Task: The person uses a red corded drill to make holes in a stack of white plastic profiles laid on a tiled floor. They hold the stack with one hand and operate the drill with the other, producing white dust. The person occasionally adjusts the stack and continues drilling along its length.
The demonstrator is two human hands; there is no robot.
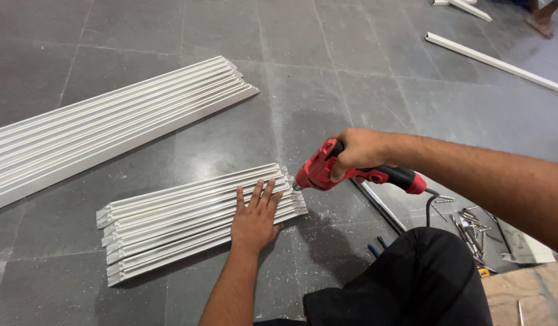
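- Right hand (358, 152), centre-right of the frame, is wrapped tight around the grip of a red and black electric drill (351, 172); fingers are curled closed on the body, forearm entering from the right edge.
- Drill points left and slightly down; its tip sits at the right-hand end of a short stack of white profile strips (188, 220), at the stack's upper corner. Actual contact of the bit with the strip cannot be confirmed.
- Black cable (428, 208) leaves the drill's rear end and drops toward the floor.
- Left hand (255, 217), lower centre, lies flat and palm-down on the right part of the short stack, fingers extended and slightly spread, pressing on it and gripping nothing.
- Short stack lies on the grey tiled floor (327, 78), running from lower left up to centre, ends cut at an angle. White dust and chips lie scattered on the floor near its right end.
- Longer bundle of white strips (110, 127) lies well apart, in the upper left, roughly parallel.
- Pile of metal screws and bits (472, 232) sits at lower right, near a black-clad knee (412, 278).
- Single white strip (496, 60) lies at upper right; another person's bare foot (539, 24) shows at the top right corner.
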